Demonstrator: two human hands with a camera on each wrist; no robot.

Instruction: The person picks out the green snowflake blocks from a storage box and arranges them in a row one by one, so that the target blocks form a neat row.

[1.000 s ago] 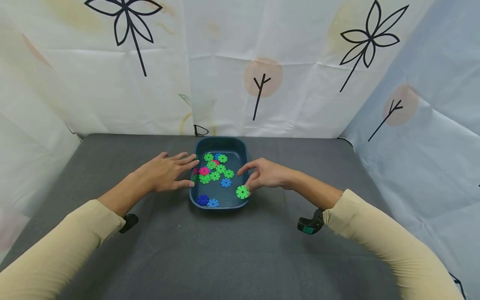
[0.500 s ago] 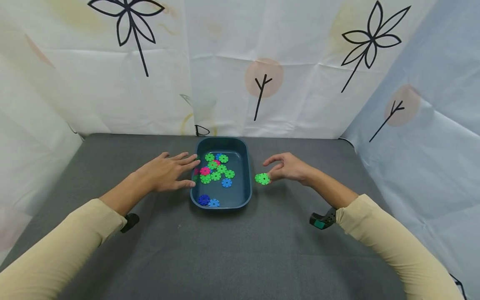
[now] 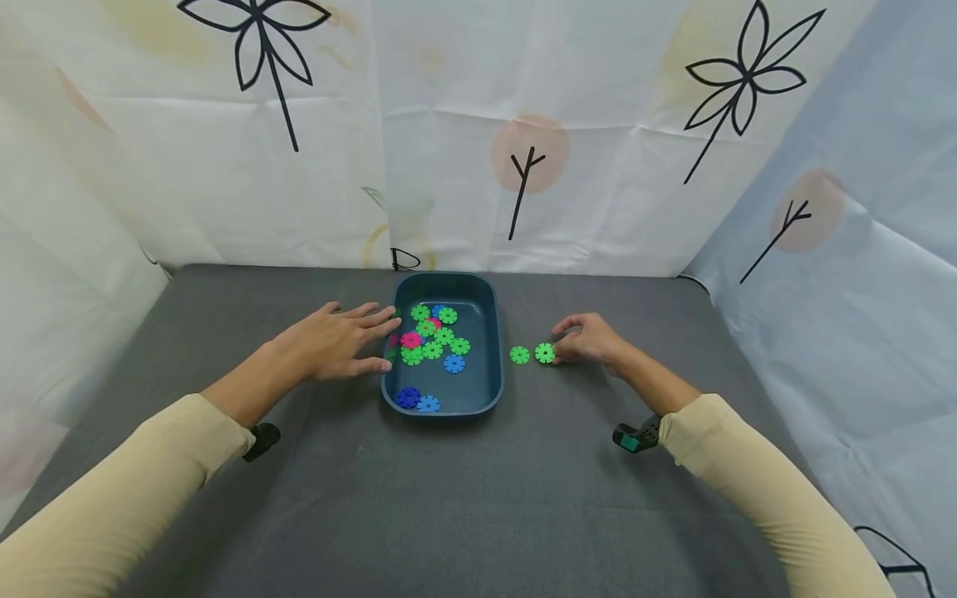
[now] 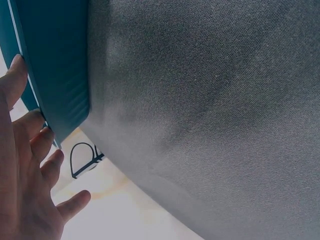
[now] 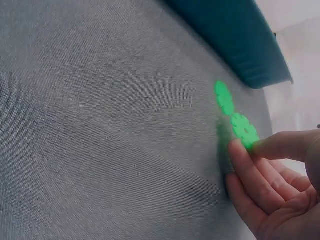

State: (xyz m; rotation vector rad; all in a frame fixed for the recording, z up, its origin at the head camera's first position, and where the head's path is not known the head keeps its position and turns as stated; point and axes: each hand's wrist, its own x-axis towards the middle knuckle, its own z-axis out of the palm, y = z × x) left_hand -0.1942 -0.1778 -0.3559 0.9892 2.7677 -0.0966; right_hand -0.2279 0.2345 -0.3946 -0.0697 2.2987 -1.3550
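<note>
the right hand [image 3: 586, 339] pinches a green disc [image 3: 545, 353] by its edge, beside a second disc [image 3: 519, 355] on the counter [image 3: 478, 498], right of the tray [image 3: 476, 384]; a light, level hold should avoid nudging that neighbour; the left hand [image 3: 329, 342], fingers spread, touches the tray's left side

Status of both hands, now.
Left hand: open, touching the rim of the tray.
Right hand: closed, pinching a green disc.
</note>
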